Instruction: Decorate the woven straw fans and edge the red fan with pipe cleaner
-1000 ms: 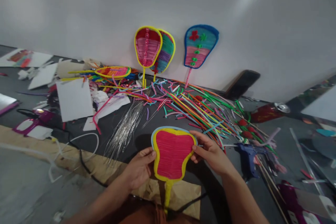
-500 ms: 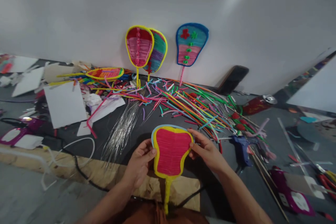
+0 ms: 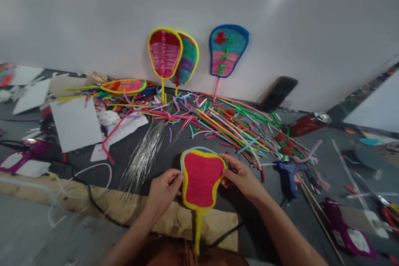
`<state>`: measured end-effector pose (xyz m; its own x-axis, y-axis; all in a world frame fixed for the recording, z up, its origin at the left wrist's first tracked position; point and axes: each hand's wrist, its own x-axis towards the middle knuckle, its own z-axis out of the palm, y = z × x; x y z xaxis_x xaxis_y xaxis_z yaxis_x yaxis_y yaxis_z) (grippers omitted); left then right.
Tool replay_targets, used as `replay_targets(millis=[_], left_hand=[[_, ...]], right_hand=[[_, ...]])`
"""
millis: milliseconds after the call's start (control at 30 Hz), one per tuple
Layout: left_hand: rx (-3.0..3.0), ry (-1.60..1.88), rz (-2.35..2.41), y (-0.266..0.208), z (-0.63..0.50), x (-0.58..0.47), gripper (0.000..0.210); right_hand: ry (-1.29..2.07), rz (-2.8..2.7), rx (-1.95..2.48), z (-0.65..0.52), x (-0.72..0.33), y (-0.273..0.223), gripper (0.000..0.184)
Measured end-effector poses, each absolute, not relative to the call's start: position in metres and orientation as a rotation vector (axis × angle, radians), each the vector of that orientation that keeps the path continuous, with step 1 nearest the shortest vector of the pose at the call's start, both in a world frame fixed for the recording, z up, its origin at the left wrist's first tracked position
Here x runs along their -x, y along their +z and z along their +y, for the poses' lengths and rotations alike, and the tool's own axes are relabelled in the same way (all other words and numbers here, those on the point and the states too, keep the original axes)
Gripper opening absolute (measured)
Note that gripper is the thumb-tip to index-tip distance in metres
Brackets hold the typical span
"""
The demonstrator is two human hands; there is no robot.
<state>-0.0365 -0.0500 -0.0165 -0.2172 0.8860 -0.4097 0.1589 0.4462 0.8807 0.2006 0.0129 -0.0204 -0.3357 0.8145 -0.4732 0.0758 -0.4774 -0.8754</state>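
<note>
A hand fan (image 3: 204, 181) with a crimson face, yellow fuzzy rim and yellow handle stands upright before me. Around its top curves a light blue pipe cleaner (image 3: 202, 148), with a small gap above the yellow rim. My left hand (image 3: 165, 187) is closed, pinching the pipe cleaner's left end just beside the fan. On the other side, my right hand (image 3: 241, 178) grips the fan's right edge between thumb and fingers. The pipe cleaner's right end runs to those fingers, which partly hide it.
Behind lie many loose pipe cleaners (image 3: 224, 126) and a bundle of bare wires (image 3: 145, 153). Decorated fans (image 3: 229, 50) lean on the white board (image 3: 124, 16). To the right are a blue glue gun (image 3: 288, 178), a red can (image 3: 308, 124) and a phone (image 3: 279, 93). A white cable (image 3: 93, 165) curls at left.
My left fingers have moved slightly left, off the fan's rim. The light blue pipe cleaner now stands a little away from the top edge. My right hand keeps its grip on the fan.
</note>
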Motion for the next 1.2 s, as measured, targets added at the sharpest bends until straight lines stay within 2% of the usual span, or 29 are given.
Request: replay_targets(millis=[433,500,600,667,833,1033,1200], left_hand=[[-1.745,-0.108,1.956,0.007,-0.018,0.049,0.024],[-1.798,-0.072,1.954,0.009,-0.017,0.049,0.023],[-1.987,0.134,1.899,0.01,-0.014,0.051,0.049],[-2.124,0.21,1.865,0.013,-0.012,0.051,0.057],[-2.308,0.291,1.959,0.041,-0.005,0.046,0.03],[-2.503,0.404,1.397,0.061,0.022,0.02,0.042],[-2.466,0.26,1.269,0.046,0.048,0.002,0.034]], right_hand=[[1.756,-1.436,1.502,0.018,-0.193,-0.027,0.054],[1.743,-1.437,1.505,0.018,-0.192,-0.027,0.054],[1.725,-1.41,1.501,0.018,-0.191,-0.024,0.053],[1.703,-1.386,1.482,0.017,-0.19,-0.022,0.053],[1.682,-1.337,1.395,0.014,-0.192,-0.017,0.05],[1.726,-1.272,1.273,0.01,-0.197,-0.017,0.051],[1.724,-1.257,1.226,0.009,-0.201,-0.016,0.048]])
